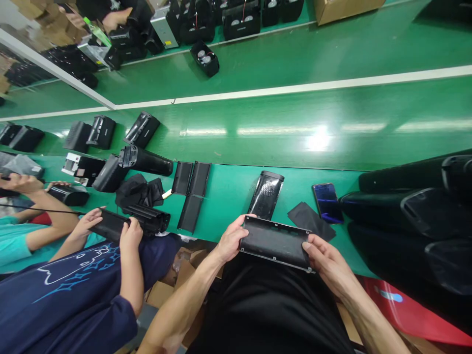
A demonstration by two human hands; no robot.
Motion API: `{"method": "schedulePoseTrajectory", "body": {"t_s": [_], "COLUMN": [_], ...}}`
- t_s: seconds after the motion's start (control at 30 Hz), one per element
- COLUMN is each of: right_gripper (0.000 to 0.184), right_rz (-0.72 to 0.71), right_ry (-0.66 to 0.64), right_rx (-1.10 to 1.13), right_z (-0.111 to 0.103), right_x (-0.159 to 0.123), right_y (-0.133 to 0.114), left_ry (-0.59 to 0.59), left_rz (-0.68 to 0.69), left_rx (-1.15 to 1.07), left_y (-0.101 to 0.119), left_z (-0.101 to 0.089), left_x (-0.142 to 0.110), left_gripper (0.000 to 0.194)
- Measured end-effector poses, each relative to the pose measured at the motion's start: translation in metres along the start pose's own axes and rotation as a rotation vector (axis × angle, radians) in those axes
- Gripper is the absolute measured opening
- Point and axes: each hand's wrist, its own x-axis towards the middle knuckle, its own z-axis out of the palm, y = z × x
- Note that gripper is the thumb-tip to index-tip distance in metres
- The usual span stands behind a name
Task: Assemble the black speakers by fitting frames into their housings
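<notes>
Between my two hands I hold a black plastic cover panel (276, 242), its hollow inner side with small clips along the edges facing up. My left hand (233, 238) grips its left end, thumb on top. At the opposite end my right hand (324, 254) pinches the short edge. Just beyond the panel, on the green bench, lies a black speaker housing (266, 191) with a perforated patch. To its right are a dark cloth-like sheet (311, 220) and a smartphone (327, 202).
Black bulky objects (398, 211) crowd the bench's right side, above a red stool (416, 309). Left lie loose black panels (195, 196) and a black cylindrical speaker (147, 160). A co-worker's hands (129, 231) hold another panel nearby. A green conveyor belt (280, 128) runs behind.
</notes>
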Motion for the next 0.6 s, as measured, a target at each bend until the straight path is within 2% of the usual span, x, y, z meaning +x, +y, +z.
{"method": "schedulePoseTrajectory", "body": {"t_s": [0.33,0.6], "right_gripper": [0.056,0.052], "right_rz": [0.021,0.017], "right_ry": [0.015,0.034], "right_rx": [0.025,0.066], "right_z": [0.0034,-0.0013], "right_x": [-0.0019,0.0048], "right_y": [-0.0062,-0.0011], "left_ry": [0.005,0.037], "left_rz": [0.035,0.064], "left_rx": [-0.012,0.001], "left_y": [-0.0013,-0.0017], "left_z": [-0.0011,-0.0017], "left_x": [0.0013,0.0011], "left_gripper": [0.056,0.053]}}
